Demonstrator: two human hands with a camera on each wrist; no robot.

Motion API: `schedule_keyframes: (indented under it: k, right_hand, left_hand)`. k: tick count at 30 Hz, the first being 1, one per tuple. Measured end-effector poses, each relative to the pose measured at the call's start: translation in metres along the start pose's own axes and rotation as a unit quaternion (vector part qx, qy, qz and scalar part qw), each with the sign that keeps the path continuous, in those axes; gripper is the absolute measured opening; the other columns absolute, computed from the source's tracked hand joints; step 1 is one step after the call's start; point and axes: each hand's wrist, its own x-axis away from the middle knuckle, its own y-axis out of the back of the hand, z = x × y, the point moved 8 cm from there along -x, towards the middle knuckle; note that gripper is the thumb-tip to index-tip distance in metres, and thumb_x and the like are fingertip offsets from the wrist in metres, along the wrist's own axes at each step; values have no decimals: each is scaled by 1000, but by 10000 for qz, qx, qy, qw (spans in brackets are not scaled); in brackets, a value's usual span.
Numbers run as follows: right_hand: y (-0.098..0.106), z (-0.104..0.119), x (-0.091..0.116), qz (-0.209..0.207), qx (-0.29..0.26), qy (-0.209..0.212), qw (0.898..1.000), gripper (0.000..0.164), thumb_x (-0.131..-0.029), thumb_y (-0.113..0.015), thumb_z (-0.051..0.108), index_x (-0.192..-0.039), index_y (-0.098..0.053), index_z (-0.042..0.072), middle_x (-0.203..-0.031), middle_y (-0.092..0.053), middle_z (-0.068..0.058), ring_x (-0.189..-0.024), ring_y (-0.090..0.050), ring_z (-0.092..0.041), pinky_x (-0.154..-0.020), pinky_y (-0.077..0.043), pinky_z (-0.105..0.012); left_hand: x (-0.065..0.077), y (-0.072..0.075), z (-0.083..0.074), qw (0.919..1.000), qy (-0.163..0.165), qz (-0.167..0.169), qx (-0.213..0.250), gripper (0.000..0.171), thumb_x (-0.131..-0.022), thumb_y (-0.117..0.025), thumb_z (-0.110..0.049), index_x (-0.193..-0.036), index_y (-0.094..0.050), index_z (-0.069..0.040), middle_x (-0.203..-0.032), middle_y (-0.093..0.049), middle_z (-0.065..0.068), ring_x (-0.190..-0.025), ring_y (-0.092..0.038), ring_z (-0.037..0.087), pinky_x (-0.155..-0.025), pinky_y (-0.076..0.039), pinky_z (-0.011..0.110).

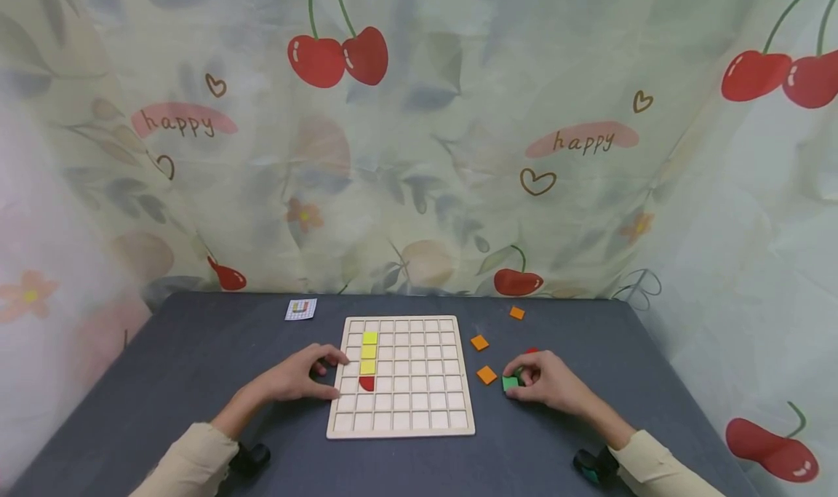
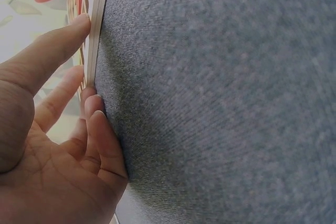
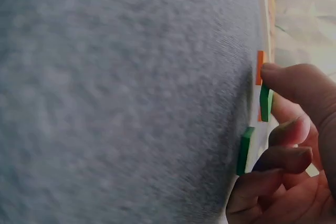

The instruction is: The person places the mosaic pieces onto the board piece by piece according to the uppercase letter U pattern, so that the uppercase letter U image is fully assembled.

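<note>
My right hand (image 1: 550, 384) pinches a green tile (image 1: 509, 384) near an orange tile (image 1: 487, 375); my left hand (image 1: 302, 373), thumb and fingers apart, touches the grid board (image 1: 419, 383).

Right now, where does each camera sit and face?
Head: on the head, facing forward and down; pale wooden grid board, left hand, right hand show.
Left wrist: on that wrist, facing left fingers at the board's edge.
Right wrist: on that wrist, facing right fingers and flat green tiles.
Head and right wrist share flat orange tiles.
</note>
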Motion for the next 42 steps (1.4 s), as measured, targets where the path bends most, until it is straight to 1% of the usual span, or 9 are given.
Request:
schedule_keyframes:
  k: [5, 9, 14, 18, 23, 28, 32, 37, 42]
  right_hand:
    - [4, 7, -2, -39, -270, 226, 9994, 20, -86, -84, 16, -102, -75, 8, -70, -53, 1, -58, -47, -9, -55, -41, -25]
    - [6, 14, -4, -79, -375, 369, 9986, 21, -86, -84, 16, -104, -75, 10, -76, -56, -4, -62, -48, -12, -57, -41, -26]
    - [6, 22, -8, -123, -374, 621, 9973, 22, -86, -84, 15, -105, -74, 10, -83, -60, -11, -66, -50, -14, -61, -44, -26]
    - [4, 26, -13, -170, -269, 797, 9963, 23, -86, -84, 17, -106, -74, 10, -87, -61, -9, -71, -54, -20, -63, -46, -28]
    - [0, 29, -21, -179, -286, 716, 9969, 24, -87, -84, 18, -109, -74, 11, -97, -65, -5, -81, -60, -25, -68, -52, -31]
    - [-9, 33, -28, 95, -955, 489, 9942, 26, -89, -81, 10, -112, -71, 4, -109, -67, -13, -84, -69, -29, -71, -55, -34]
    - [-17, 38, -35, 299, -1348, 442, 9894, 27, -89, -80, 7, -113, -69, 0, -108, -67, -19, -79, -71, -33, -69, -55, -35]
    - [-24, 46, -44, 330, -1355, 770, 9872, 28, -89, -79, 6, -114, -69, -2, -92, -66, -16, -69, -62, -38, -63, -53, -37]
    - [-31, 51, -55, 211, -1350, 941, 9861, 20, -91, -77, 5, -110, -72, 2, -94, -70, -11, -76, -66, -33, -67, -54, -34]
  left_hand:
    - [0, 0, 0, 10000, -10, 0, 24, 50, -84, -87, -24, -127, -64, -12, -118, -55, 8, -100, -53, 26, -88, -44, 47]
    - [0, 0, -1, 10000, -26, 14, 21, 50, -84, -87, -23, -127, -64, -11, -118, -55, 8, -100, -53, 26, -88, -44, 47]
    - [0, 0, -1, 10000, -10, 19, 19, 50, -84, -87, -23, -127, -64, -11, -118, -55, 8, -99, -52, 26, -87, -44, 47]
    - [0, -1, 0, 10000, -15, 10, 17, 49, -84, -87, -23, -127, -64, -11, -117, -55, 7, -99, -53, 25, -88, -44, 47]
    - [0, -1, -1, 10000, -37, -13, -2, 49, -84, -87, -23, -126, -64, -11, -117, -55, 7, -99, -53, 25, -88, -44, 47]
    - [1, 0, -3, 10000, -32, -16, 13, 49, -84, -86, -22, -126, -64, -10, -118, -55, 8, -100, -53, 26, -88, -44, 47]
    - [1, 1, -3, 10000, -57, 10, 28, 49, -85, -86, -22, -126, -64, -10, -118, -55, 8, -100, -52, 26, -88, -44, 47]
    - [1, 0, -2, 10000, -37, 17, 24, 49, -85, -86, -23, -126, -64, -10, -118, -55, 8, -100, -52, 26, -88, -44, 47]
    - [0, 0, -1, 10000, 10, 17, 9, 49, -84, -86, -24, -127, -64, -12, -118, -55, 7, -100, -53, 26, -88, -44, 47]
